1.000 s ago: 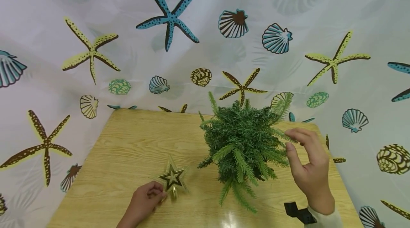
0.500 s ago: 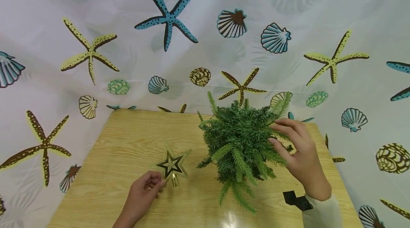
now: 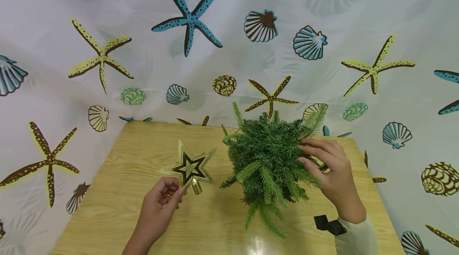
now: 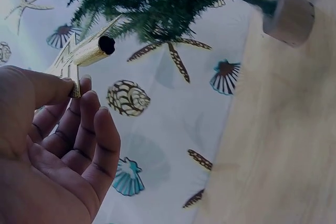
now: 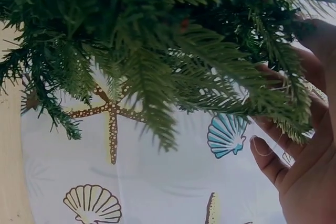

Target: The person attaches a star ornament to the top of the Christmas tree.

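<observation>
My left hand [image 3: 157, 207] pinches a gold star tree topper [image 3: 193, 168] by one lower point, between thumb and fingers. The topper's hollow socket [image 4: 93, 52] shows its dark open end in the left wrist view. A small artificial Christmas tree [image 3: 270, 155] stands to the right of it, and its round wooden base [image 4: 290, 18] is seen from the left wrist. My right hand [image 3: 335, 177] is at the tree's right side, fingers relaxed and thumb apart, fingertips in among the outer branches. Green sprigs [image 5: 247, 82] partly cover those fingers in the right wrist view.
The wooden table [image 3: 143, 147] lies under both hands and the tree. Behind it and at its sides hangs a white curtain [image 3: 229, 55] printed with starfish and shells. A black strap piece [image 3: 330, 225] sits at my right wrist.
My left hand has raised the star topper, moving it slightly away from me and tilting it. My right hand has come leftward from beside the tree to its branches. The tree stays in place.
</observation>
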`<action>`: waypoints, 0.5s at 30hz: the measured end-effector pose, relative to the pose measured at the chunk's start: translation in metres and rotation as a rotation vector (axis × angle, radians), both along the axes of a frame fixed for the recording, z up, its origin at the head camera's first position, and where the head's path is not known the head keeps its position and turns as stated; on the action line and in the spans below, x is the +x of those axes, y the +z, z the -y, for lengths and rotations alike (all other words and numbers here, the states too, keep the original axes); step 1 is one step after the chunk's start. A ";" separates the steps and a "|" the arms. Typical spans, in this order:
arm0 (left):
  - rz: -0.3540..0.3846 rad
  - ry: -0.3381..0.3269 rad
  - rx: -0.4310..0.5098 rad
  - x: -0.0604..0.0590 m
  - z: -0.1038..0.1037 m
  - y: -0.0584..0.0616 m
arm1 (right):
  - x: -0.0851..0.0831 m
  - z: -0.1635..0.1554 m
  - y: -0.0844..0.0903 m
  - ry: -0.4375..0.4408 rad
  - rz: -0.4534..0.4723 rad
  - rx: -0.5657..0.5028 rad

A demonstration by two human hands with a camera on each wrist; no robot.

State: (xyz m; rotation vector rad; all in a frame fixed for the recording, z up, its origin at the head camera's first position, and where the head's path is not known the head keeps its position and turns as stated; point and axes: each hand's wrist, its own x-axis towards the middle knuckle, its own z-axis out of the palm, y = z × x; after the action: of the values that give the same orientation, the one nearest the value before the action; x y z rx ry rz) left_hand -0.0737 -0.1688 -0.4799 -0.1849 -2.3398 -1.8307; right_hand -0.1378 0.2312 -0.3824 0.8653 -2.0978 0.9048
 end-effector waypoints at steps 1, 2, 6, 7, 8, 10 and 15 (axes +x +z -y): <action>-0.017 0.003 -0.003 -0.001 -0.001 0.003 | 0.000 0.000 -0.001 0.003 0.004 -0.003; -0.035 0.005 -0.006 -0.001 -0.003 0.007 | 0.000 0.000 -0.002 0.006 0.007 -0.007; -0.090 0.003 -0.007 -0.004 -0.008 0.019 | 0.000 -0.001 -0.006 0.014 0.020 -0.023; -0.097 0.001 -0.003 -0.005 -0.010 0.022 | 0.000 -0.001 -0.007 0.016 0.022 -0.027; -0.107 -0.005 -0.001 -0.005 -0.011 0.025 | 0.000 -0.001 -0.008 0.020 0.025 -0.030; -0.122 -0.015 0.005 -0.007 -0.013 0.030 | 0.000 -0.001 -0.010 0.023 0.026 -0.034; -0.118 0.015 0.035 -0.010 -0.020 0.046 | 0.001 0.000 -0.012 0.029 0.033 -0.040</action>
State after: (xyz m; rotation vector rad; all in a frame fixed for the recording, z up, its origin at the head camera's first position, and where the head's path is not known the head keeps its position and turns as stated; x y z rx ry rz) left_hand -0.0835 -0.1487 -0.4340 -0.2629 -2.2225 -1.8004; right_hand -0.1371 0.2315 -0.3943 0.8672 -2.0934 0.9792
